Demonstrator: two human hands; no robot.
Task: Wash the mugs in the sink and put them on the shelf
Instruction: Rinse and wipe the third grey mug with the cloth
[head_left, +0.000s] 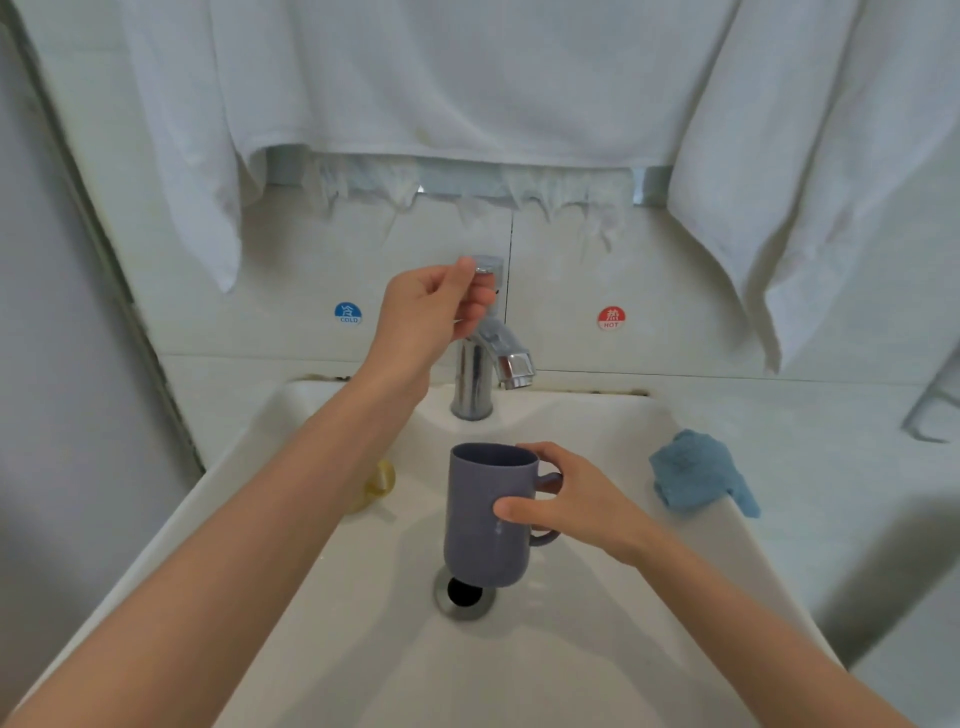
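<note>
one mug (485, 519) in right hand (576, 501); left hand (431, 312) grips tap lever (488, 266).

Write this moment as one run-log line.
left hand: grips tap handle | right hand: holds purple mug upright over sink | water: none visible | blue cloth: on sink rim

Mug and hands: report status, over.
Left hand pinches faucet handle, no water visible. Right hand holds purple mug upright above drain. Yellow object half hidden behind left forearm.
</note>
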